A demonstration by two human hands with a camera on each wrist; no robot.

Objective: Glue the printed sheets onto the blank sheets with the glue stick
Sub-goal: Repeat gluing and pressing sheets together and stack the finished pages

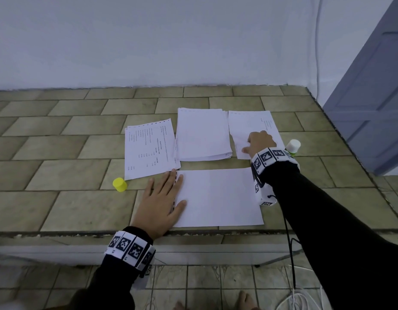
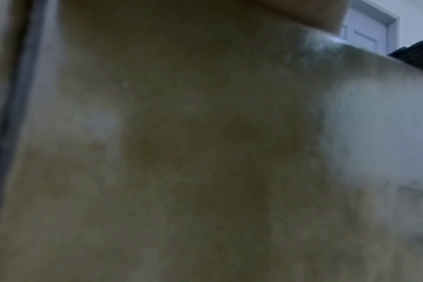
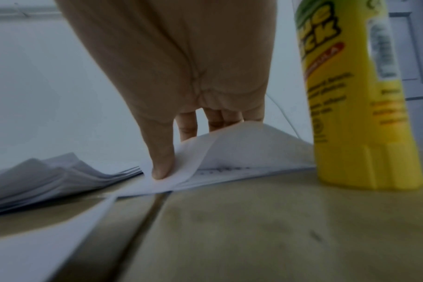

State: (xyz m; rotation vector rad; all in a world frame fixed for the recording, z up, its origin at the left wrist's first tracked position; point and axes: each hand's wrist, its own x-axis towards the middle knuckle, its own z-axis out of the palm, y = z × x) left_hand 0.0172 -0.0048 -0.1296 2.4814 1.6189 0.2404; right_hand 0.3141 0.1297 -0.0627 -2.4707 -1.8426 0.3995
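Tan tiles (image 1: pixel 66 151) form the raised ledge below a pale wall, where the papers lie. From above, the left hand (image 1: pixel 160 200) rests flat with fingers spread on the near blank sheet (image 1: pixel 218 198); its wrist view is only a murky blur. The right hand (image 1: pixel 259 143) reaches to the far right sheet (image 1: pixel 249 124), and only the right wrist view shows thumb and fingers pinching its lifted edge (image 3: pixel 200 150). Just right stands the glue stick (image 3: pixel 350 95), uncapped, half hidden from above; its yellow cap (image 1: pixel 120 184) lies far left. Printed sheets (image 1: pixel 148 148) and a stack (image 1: pixel 203 134) sit between.
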